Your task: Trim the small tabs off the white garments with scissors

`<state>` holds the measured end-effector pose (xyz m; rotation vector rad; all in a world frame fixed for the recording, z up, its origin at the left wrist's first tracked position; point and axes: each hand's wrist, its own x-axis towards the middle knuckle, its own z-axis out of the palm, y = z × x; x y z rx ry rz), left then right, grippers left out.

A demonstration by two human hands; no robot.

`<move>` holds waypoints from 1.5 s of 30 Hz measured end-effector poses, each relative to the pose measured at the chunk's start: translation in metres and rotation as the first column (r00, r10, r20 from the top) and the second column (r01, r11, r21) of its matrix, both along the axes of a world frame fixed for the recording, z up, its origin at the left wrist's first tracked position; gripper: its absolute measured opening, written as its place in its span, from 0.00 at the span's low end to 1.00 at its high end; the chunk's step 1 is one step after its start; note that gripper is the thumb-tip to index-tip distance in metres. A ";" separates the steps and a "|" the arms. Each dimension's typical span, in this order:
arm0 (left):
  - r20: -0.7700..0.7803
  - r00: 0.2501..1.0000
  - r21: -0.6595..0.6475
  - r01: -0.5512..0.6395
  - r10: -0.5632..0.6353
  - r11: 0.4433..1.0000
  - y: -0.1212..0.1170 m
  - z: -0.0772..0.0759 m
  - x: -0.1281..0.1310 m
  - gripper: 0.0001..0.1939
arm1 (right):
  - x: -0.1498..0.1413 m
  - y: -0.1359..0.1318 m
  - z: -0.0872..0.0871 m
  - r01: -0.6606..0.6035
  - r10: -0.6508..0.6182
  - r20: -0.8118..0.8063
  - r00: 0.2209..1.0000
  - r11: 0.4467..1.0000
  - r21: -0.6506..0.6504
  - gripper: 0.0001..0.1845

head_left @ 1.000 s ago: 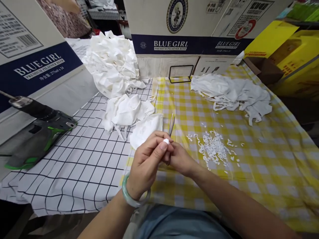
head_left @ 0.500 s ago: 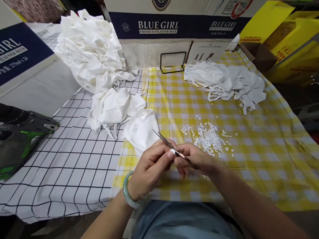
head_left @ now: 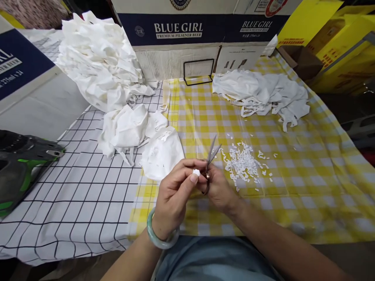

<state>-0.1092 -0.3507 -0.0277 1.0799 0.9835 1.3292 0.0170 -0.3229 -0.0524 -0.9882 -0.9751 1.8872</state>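
Observation:
Between the thumb and fingers of my left hand [head_left: 174, 189] is pinched a small white piece of fabric [head_left: 196, 172]; whether it joins a larger cloth is hidden. My right hand [head_left: 219, 189] grips a pair of scissors [head_left: 209, 160], their blades slightly apart and pointing up and away from me. Both hands meet over the front of the table. Just beyond the left one lies a flat white cloth [head_left: 162, 154] with a faint grey print. Many tiny white clippings [head_left: 242, 162] are heaped beyond my right hand.
A tall pile of white cloth items [head_left: 99, 62] stands back left, with more crumpled ones [head_left: 129, 127] before it. Other white pieces with straps [head_left: 260, 91] lie back right. A carton [head_left: 175, 29], black wire stand [head_left: 198, 82] and power drill [head_left: 29, 160] surround the work area.
The scissors have swung from pointing left across my left fingers to pointing upward, and their blades have parted. My right hand has turned and shifted slightly left.

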 end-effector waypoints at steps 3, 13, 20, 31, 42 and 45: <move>0.008 0.998 -0.063 -0.069 0.069 0.996 -0.001 -0.002 0.000 0.12 | 0.007 0.000 -0.001 -0.131 0.127 0.131 0.983 0.991 0.020 0.27; -0.347 0.924 0.135 -0.121 0.161 0.983 -0.009 -0.005 0.003 0.13 | 0.054 0.006 0.022 -0.531 -0.158 0.764 0.626 0.630 0.566 0.25; -0.380 0.913 0.202 -0.076 0.150 0.976 -0.008 -0.007 0.002 0.12 | 0.055 0.007 0.024 -0.572 -0.153 0.771 0.618 0.585 0.574 0.26; -0.410 0.903 0.223 -0.036 0.127 0.974 -0.007 -0.009 0.002 0.11 | 0.056 0.009 0.024 -0.576 -0.198 0.775 0.600 0.565 0.591 0.25; -0.402 0.909 0.234 -0.013 0.109 0.972 -0.006 -0.008 0.003 0.10 | 0.060 0.011 0.021 -0.582 -0.217 0.781 0.586 0.557 0.592 0.24; -0.415 0.906 0.215 0.004 0.088 0.977 -0.003 -0.008 0.006 0.10 | 0.067 0.010 0.018 -0.573 -0.256 0.771 0.583 0.544 0.614 0.25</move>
